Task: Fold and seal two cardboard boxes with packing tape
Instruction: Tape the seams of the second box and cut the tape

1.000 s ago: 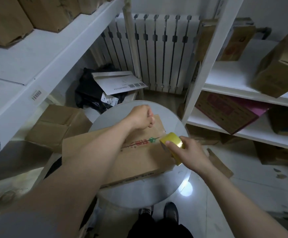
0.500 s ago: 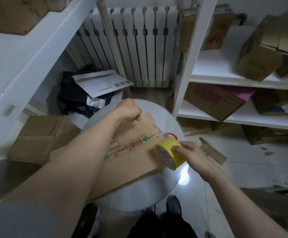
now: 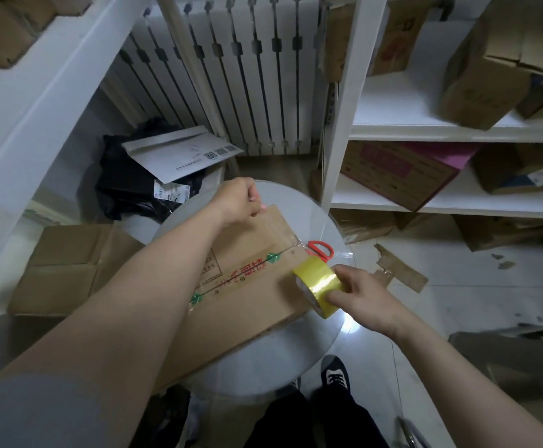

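Now my right hand (image 3: pixel 365 295) grips the tape roll (image 3: pixel 317 281), pulled right past the box (image 3: pixel 250 295); my left hand (image 3: pixel 239 202) pinches the tape end (image 3: pixel 262 207), probably enough to seal.

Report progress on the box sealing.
Done: one box lies flat on the round table. In hand: left hand pinches the tape strip at the far edge; right hand grips the tape roll. Left: press down, cut with the scissors, then the other box.
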Available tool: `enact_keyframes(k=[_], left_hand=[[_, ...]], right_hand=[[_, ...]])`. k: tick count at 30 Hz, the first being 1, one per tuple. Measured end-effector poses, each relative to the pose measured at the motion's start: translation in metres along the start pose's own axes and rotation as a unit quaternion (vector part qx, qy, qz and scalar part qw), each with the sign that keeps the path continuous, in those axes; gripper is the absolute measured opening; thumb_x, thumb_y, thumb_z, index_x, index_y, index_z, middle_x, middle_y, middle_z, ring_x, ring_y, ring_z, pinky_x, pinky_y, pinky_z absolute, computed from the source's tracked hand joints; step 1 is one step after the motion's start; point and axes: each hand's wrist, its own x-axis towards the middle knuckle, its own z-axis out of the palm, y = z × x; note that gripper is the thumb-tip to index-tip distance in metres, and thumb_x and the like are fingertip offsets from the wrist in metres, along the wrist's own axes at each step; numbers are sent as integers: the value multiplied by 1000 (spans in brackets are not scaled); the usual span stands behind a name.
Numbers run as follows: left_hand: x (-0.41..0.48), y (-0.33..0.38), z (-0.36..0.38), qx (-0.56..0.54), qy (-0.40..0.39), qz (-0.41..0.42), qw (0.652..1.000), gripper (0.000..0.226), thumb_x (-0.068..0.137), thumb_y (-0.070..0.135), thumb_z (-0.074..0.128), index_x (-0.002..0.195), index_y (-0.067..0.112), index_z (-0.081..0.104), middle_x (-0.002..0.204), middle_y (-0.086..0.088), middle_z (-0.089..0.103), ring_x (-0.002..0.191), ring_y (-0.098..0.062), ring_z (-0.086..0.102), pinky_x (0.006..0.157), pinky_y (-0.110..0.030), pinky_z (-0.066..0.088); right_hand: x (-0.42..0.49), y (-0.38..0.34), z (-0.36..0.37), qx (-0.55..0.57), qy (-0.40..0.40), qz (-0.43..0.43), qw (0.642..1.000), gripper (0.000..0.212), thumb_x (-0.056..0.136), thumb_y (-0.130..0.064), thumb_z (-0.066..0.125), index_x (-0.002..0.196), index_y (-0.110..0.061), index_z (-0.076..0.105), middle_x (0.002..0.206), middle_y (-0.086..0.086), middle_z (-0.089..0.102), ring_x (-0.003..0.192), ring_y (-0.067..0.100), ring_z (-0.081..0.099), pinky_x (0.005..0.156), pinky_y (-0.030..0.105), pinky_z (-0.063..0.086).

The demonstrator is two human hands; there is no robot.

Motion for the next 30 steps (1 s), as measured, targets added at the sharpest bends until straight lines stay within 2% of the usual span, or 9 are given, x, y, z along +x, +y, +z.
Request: enact_keyframes(k=[3,7,11,14,16,18,21,25,30], left_hand=[[9,-1,12,16,18,6,1000,26,88,20,72,76,19,49,79,5,57,76,-11,50,71,-27,36],[18,0,28,36,38,10,999,17,91,22,67,85,15,53,90,-1,57,87,-18,52,74,-28,35],[32,-11,27,14,41,-10,999,27,90,19,69,75,20,47,81,2,60,86,-19,58,72,-28,38],[35,-15,28,14,40,-15,999,30,90,19,69,72,22,45,80,3,61,84,-17,57,68,-26,37],[38,-17,31,10,49,-24,998,29,90,20,68,73,22,45,86,-1,61,86,-19,57,74,-28,39],[40,-22,31,10,54,-34,998,28,92,21,66,74,22,45,88,-3,60,88,-21,57,79,-31,43],[44,-27,30,11,53,-33,998,28,92,20,65,74,21,44,91,-5,61,90,-22,57,83,-33,45],[47,-26,31,25,39,-19,999,26,91,21,67,75,21,47,88,-3,60,89,-21,55,79,-30,41],[54,-29,27,3,93,-25,995,23,91,18,67,76,16,49,89,-7,68,88,-21,63,76,-30,43]], right_hand=[[2,0,-3,-52,6,2,999,17,87,-22,63,71,-22,57,55,-16,53,56,2,48,53,16,33],[13,2,-4,-113,-5,56,992,32,88,-40,64,82,-9,63,75,4,64,75,20,60,65,31,44],[18,18,-1,-189,25,130,973,57,93,-53,50,74,0,59,68,8,56,70,25,56,61,32,38],[22,21,6,-193,14,171,966,62,94,-63,40,60,-12,45,59,1,48,60,18,49,56,31,36],[22,23,7,-190,28,171,966,65,93,-67,37,65,-11,54,66,4,56,65,18,54,61,31,41],[18,25,1,-97,24,167,981,54,92,-59,46,76,-12,66,77,5,64,75,18,57,69,33,43],[11,31,-12,64,-74,155,983,26,72,-47,58,67,-22,64,70,-9,57,76,15,53,73,32,37],[15,38,-13,27,-125,158,979,52,67,-50,63,93,-5,68,81,7,66,76,14,58,74,32,41],[19,48,-6,-158,-89,182,966,50,97,-52,46,66,-12,47,64,2,46,61,17,45,61,29,35]])
